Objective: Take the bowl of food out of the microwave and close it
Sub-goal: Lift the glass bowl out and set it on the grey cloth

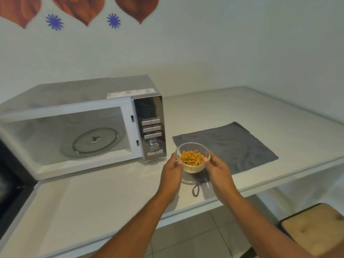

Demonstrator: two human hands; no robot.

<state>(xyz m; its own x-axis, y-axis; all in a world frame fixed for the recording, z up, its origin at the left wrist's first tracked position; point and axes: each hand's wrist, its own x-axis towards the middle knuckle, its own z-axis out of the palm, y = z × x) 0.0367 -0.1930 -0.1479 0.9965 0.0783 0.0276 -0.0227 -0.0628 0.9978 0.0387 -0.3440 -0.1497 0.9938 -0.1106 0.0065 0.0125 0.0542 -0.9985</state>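
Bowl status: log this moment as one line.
glass bowl: out, held by left hand and right hand | microwave: open, empty | next: set down on grey cloth

The microwave door (11, 183) swings out past the left edge, so only a dark slice of it shows, and the labels on the control panel (151, 127) are too blurred and small to read, as is the sticker (130, 93) on top of the oven. The bowl (192, 157) hides the near left corner of the grey cloth (232, 146), and the fingers of the left hand (172, 170) and right hand (216, 167) are out of sight behind the glass, with only the thumbs showing at the rim, so whether the bowl's base touches the surface (93, 198) cannot be told. The red-brown wall shapes (81, 8) are cut by the top edge, and the wooden stool (314, 228) by the right and bottom edges.
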